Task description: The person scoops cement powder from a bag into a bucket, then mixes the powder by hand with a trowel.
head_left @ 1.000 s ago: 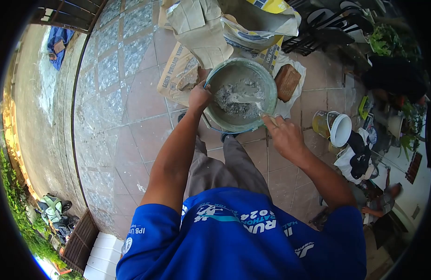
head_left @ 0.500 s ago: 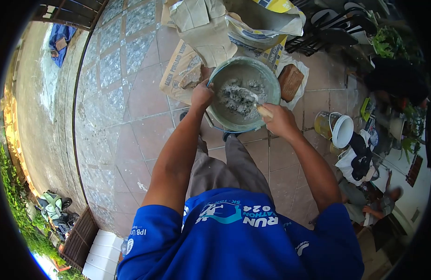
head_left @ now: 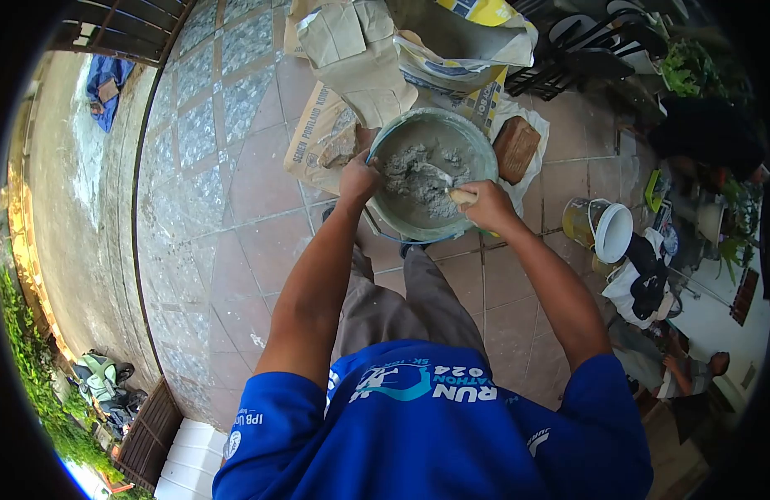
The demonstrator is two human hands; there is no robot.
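Note:
A round green bucket [head_left: 483,143] stands by my feet with grey cement mix [head_left: 414,193] inside, lumpy in the middle. My left hand [head_left: 360,177] is closed on the bucket's left rim. In my right hand [head_left: 491,208], at the lower right rim, is the light wooden handle of a trowel [head_left: 461,197]. The trowel's metal end reaches into the mix and is partly buried, so its full shape is hidden. Just left of the bucket, near my left hand, lies a rough broken chunk [head_left: 341,147]. A reddish-brown brick [head_left: 516,150] rests to its right.
Paper cement bags [head_left: 314,133] and an opened white-and-yellow sack [head_left: 464,71] lie beyond the bucket. To the right are a white-rimmed pail [head_left: 612,233] and stacked chairs [head_left: 597,62]. Another person [head_left: 680,372] is at the lower right. Tiled floor [head_left: 251,242] extends leftward.
My right hand has shifted slightly left and down, and the trowel has moved through the mix, which now lies differently. My left hand stays on the rim.

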